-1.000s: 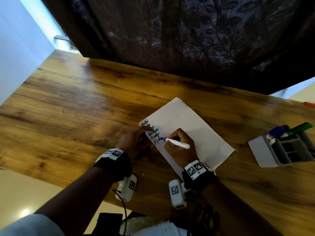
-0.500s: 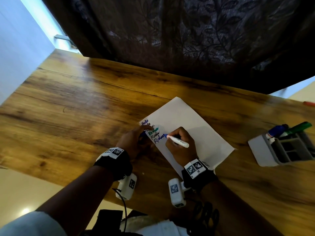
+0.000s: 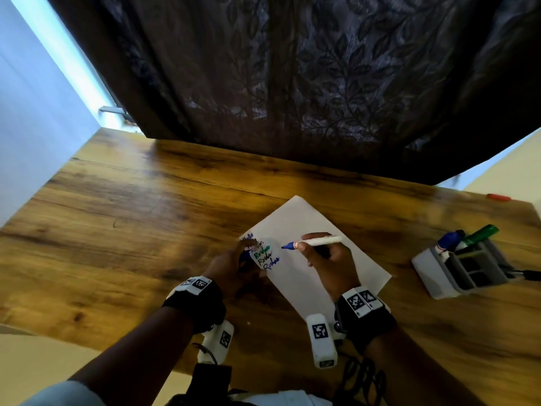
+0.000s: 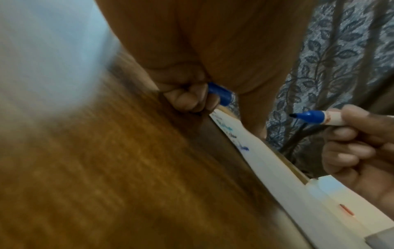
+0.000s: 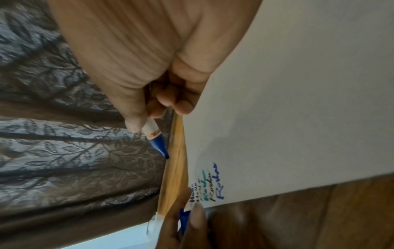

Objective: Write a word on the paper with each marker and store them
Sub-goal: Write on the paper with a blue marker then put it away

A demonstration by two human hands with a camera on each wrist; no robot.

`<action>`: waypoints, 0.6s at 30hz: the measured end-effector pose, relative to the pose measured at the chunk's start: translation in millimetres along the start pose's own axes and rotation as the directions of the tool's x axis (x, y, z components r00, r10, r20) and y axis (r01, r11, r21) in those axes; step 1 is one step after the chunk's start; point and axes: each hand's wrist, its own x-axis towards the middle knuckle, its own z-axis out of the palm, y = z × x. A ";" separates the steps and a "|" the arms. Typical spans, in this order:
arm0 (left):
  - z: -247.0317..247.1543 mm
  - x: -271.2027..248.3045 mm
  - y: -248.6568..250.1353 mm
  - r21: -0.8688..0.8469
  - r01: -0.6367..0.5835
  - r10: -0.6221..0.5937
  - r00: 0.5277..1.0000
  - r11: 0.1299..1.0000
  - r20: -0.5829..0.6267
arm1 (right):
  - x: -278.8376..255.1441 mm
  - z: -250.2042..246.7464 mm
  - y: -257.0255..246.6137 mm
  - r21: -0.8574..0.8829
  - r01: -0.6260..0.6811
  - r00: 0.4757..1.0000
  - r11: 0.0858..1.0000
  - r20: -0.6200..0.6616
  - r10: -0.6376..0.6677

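A white sheet of paper [image 3: 310, 230] lies on the wooden table [image 3: 131, 218], with several short words in blue, green and black near its left corner [image 5: 213, 187]. My right hand [image 3: 328, 256] grips an uncapped blue marker [image 3: 316, 241] lifted off the paper, tip pointing left [image 4: 307, 116] [image 5: 156, 138]. My left hand [image 3: 234, 265] rests at the paper's left corner and holds the blue cap [image 4: 219, 93] in its curled fingers [image 5: 184, 217]. A grey organizer [image 3: 459, 271] at the right holds a blue-capped marker [image 3: 449, 240] and a green marker [image 3: 480, 234].
A dark leaf-patterned curtain [image 3: 292, 77] hangs behind the table's far edge. A small red object [image 3: 499, 197] lies at the far right corner. A pale wall [image 3: 35, 112] stands at the left. A black pen-like item [image 3: 527, 273] pokes from the organizer's right side.
My right hand finished the last blue word and lifted the marker off the paper, swinging it level with the tip pointing left. The left hand stayed at the paper's corner.
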 end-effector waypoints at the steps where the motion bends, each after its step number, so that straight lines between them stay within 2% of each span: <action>1: -3.2 -1.2 2.3 -0.054 -0.010 0.010 1.000 0.998 -0.014 | -1.6 -3.3 -5.1 0.003 -0.003 1.000 1.000 -0.004 0.003; 3: -11.0 -5.2 6.5 -0.155 -0.017 0.012 0.999 0.988 -0.034 | -5.0 -9.7 -15.5 0.018 0.012 1.000 1.000 -0.012 -0.012; 5: -17.7 -7.0 6.6 -0.191 -0.089 0.078 0.995 0.978 -0.063 | -8.0 -14.9 -27.5 0.006 0.064 0.998 0.998 -0.001 -0.064; 8: -23.0 -9.8 6.0 -0.120 -0.207 0.198 0.977 0.971 -0.082 | -12.1 -16.9 -45.4 -0.022 0.167 0.986 0.986 0.022 -0.166; 11: -27.1 -14.1 20.9 -0.083 -0.394 0.383 0.916 0.915 -0.123 | -16.2 -12.3 -61.0 -0.076 0.225 0.974 0.971 0.057 -0.221; 12: -28.8 -16.7 27.1 -0.013 -0.431 0.426 0.895 0.902 -0.137 | -17.7 -10.2 -65.9 -0.099 0.237 0.971 0.967 0.062 -0.231; 14: -27.8 -15.4 32.2 -0.072 -0.459 0.449 0.885 0.885 -0.127 | -20.1 -5.8 -74.2 -0.120 0.262 0.965 0.958 0.068 -0.255; 16: -27.1 -16.8 36.6 -0.170 -0.410 0.401 0.912 0.896 -0.085 | -22.6 -0.8 -81.6 -0.118 0.290 0.956 0.950 0.082 -0.281; 18: -28.2 -20.5 41.5 -0.194 -0.444 0.431 0.896 0.875 -0.109 | -23.3 4.0 -83.3 -0.123 0.304 0.951 0.945 0.092 -0.294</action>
